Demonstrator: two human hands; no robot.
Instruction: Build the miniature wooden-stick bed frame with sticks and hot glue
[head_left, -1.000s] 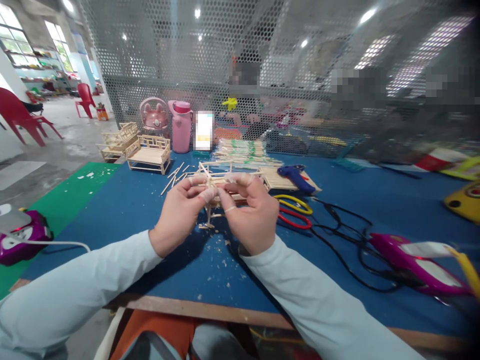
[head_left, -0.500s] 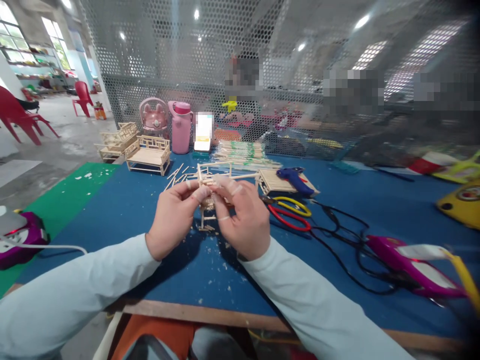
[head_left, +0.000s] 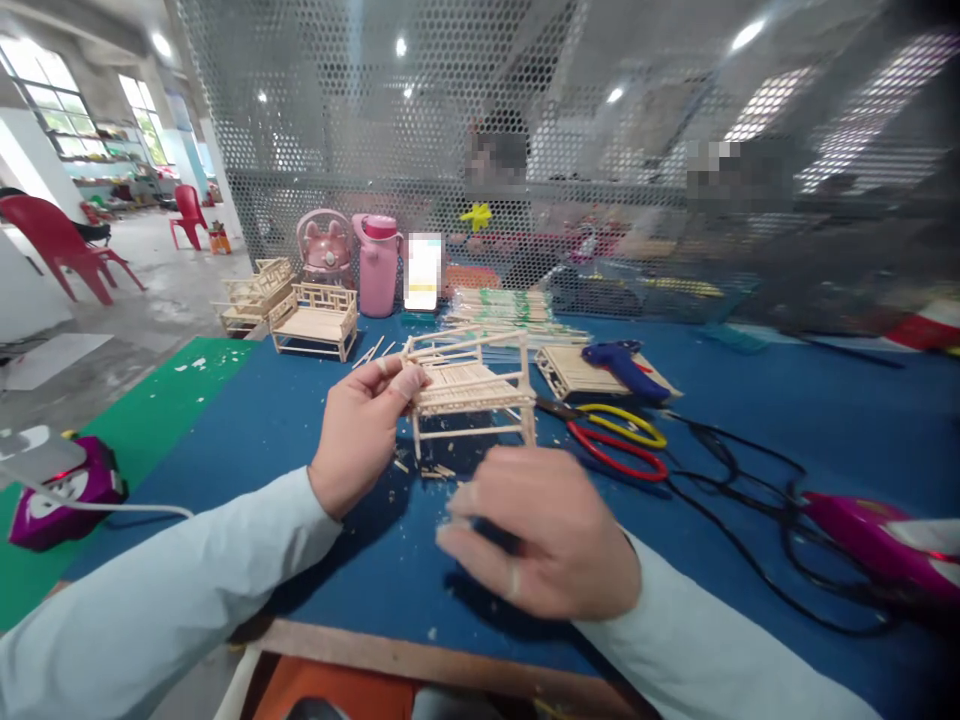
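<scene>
My left hand pinches the left end of a miniature wooden bench built from thin sticks, thumb and fingers closed at its corner post. The bench stands tilted a little above the blue tabletop, with its slatted seat and front legs showing. Closer to me, my right hand is apart from the bench and somewhat blurred. A gap shows between its thumb and its curled fingers, and I see nothing held there. Short stick offcuts lie under the bench.
Right of the bench lie scissors with red and yellow handles, a blue glue gun on a wooden piece, and black cables. Behind are finished benches, a pink bottle, a phone and bundled sticks.
My right hand has let go of the bench and drawn back toward me and to the right. My left hand keeps its grip, and the bench is turned to show more of its front.
</scene>
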